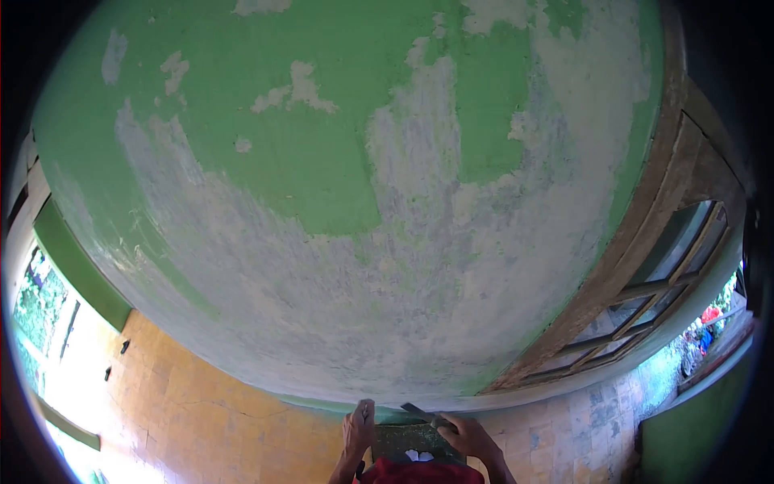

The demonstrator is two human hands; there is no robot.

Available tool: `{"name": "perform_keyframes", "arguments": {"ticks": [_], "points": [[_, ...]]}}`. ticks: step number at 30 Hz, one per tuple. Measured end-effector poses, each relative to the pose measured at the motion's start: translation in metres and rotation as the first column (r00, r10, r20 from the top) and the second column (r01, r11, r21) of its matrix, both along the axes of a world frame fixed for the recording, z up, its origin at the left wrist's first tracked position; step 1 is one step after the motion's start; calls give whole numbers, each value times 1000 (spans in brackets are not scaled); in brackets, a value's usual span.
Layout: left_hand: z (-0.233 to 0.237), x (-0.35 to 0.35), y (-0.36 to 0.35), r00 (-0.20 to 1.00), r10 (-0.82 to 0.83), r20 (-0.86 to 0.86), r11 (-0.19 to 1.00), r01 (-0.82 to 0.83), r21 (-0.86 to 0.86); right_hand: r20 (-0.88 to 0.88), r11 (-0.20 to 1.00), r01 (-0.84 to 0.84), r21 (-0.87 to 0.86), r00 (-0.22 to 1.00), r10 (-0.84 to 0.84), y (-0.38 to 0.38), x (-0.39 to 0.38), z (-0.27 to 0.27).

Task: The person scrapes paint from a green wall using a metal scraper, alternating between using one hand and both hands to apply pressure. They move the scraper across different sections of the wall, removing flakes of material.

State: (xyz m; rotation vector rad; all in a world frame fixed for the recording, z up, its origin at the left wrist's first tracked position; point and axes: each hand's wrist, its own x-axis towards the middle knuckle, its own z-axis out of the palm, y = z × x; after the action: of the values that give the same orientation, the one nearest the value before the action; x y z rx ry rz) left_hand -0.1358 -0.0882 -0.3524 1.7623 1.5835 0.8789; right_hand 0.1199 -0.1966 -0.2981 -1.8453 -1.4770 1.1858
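Where green paint is missing, the wall (322,278) shows rough grey-white patches, broadest toward its bottom edge. Yellowish tiled floor (205,391) opens out beyond that edge, and a brown window frame (606,270) borders the wall's right side. Near the bottom edge, the left hand (356,431) is raised; whether it grips anything is unclear. Opposite, the right hand (469,436) grips a scraper (419,412), its flat dark blade slanting toward the left hand, a gap between.
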Motion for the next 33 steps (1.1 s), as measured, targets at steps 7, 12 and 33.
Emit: {"name": "perform_keyframes", "arguments": {"ticks": [7,12,33], "points": [[167,68,41,951,-296,89,832,211,514,-156,751,308,584,950,-269,1,-4,137],[278,92,51,770,-571,-284,259,498,828,-553,572,602,557,783,-285,10,-4,211],[407,176,107,655,-271,-706,-303,637,708,-716,608,503,615,678,164,54,7,290]]}}
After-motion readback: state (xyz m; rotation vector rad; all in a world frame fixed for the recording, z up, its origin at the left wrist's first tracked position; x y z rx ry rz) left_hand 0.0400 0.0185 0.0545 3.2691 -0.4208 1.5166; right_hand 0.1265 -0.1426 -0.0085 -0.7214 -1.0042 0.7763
